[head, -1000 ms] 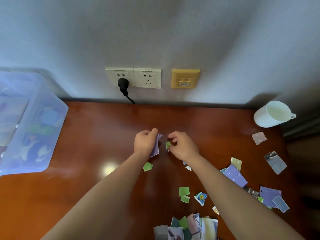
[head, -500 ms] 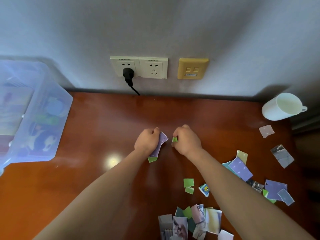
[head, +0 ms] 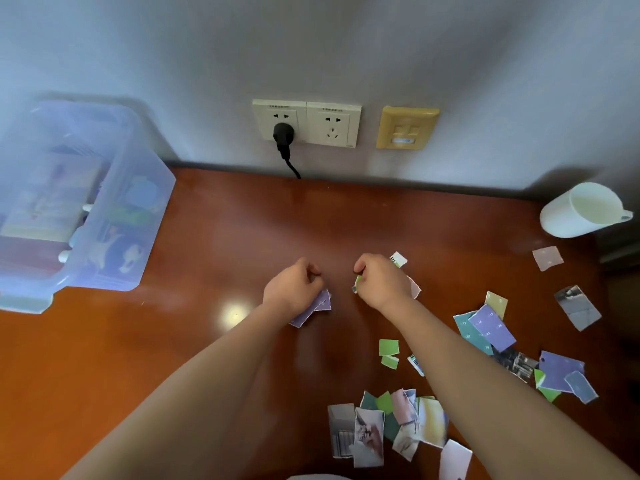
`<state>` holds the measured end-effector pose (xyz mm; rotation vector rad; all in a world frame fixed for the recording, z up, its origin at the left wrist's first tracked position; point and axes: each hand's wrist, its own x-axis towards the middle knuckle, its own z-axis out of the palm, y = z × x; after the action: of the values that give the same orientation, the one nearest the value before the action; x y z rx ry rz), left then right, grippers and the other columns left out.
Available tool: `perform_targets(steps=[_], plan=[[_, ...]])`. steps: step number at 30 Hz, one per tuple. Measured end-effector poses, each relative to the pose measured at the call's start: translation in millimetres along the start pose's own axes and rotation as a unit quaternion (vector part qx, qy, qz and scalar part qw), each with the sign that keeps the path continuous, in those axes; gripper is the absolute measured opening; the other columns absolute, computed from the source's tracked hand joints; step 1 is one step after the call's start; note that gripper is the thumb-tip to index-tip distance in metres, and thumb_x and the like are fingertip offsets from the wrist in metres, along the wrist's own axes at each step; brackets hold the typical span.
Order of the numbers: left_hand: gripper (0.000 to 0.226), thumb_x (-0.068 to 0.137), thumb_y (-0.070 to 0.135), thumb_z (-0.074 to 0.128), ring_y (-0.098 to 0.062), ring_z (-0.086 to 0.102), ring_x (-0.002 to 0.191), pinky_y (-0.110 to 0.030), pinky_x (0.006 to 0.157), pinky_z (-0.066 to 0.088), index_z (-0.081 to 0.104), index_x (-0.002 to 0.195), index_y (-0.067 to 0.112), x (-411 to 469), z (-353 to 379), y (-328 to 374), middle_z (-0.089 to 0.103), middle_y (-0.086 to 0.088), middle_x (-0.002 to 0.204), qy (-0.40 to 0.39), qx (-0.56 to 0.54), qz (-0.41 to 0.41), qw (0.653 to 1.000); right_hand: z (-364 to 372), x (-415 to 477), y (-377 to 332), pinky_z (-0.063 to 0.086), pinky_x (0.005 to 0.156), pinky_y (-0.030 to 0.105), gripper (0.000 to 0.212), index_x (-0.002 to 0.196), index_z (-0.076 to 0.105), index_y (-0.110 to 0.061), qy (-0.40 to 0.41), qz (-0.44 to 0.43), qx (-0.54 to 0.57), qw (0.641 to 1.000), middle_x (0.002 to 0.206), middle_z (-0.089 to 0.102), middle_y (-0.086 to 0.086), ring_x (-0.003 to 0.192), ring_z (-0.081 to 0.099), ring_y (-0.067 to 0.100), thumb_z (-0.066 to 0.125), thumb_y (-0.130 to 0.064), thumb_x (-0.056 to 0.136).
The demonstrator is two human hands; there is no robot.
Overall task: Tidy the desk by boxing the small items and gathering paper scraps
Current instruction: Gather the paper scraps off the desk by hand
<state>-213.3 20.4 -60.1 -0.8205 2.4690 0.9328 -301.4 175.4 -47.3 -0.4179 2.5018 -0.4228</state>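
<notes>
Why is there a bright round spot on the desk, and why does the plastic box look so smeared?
Head view: the spot is glare, probably a lamp mirrored in the glossy desk. Head view: the plastic box sits at the frame's left edge, where the wide-angle lens likely stretches and blurs it; the paper scraps right of the middle look sharper.

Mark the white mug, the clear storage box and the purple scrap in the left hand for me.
white mug (head: 558,220), head view, on its outer side wall.
clear storage box (head: 138,230), head view, on its right-hand wall.
purple scrap (head: 320,303), head view, on its exposed corner.
</notes>
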Motion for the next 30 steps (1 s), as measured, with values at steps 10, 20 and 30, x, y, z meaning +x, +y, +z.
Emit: perform_targets(steps=[10,20,30], plan=[[0.041,0.083,0.042,0.059,-0.017,0.062,0.099,-0.029,0.074,0.046,0.046,0.120,0.029,-13.8,4.2,-6.9,0.064,0.015,0.113,0.001,0.095,0.078,0.992,6.9,-10.1,-9.7,0.046,0.073,0.030,0.023,0.106,0.067,-0.020,0.021,0.019,-0.109,0.994,0.115,0.053,0.004,0.102,0.060,0.027,0.069,-0.021,0.084],[0.027,0.081,0.047,0.062,-0.019,0.059,0.084,-0.028,0.066,0.040,0.054,0.099,0.029,-10.4,1.7,-6.8,0.065,0.007,0.094,0.004,0.148,0.064,0.987,3.7,-15.4,-9.4,0.045,0.075,0.029,0.033,0.115,0.060,-0.022,0.031,0.019,-0.076,0.996,0.118,0.059,0.001,0.106,0.060,0.024,0.066,-0.013,0.084],[0.028,0.081,0.046,0.063,-0.021,0.062,0.074,-0.025,0.061,0.043,0.062,0.073,0.019,-0.4,-2.2,-0.8,0.067,0.003,0.076,-0.054,0.130,0.021,0.990,4.6,-11.0,-2.6,0.038,0.068,0.028,0.028,0.112,0.061,-0.021,0.012,0.019,-0.093,0.995,0.119,0.053,0.001,0.101,0.063,0.025,0.067,-0.017,0.085]])
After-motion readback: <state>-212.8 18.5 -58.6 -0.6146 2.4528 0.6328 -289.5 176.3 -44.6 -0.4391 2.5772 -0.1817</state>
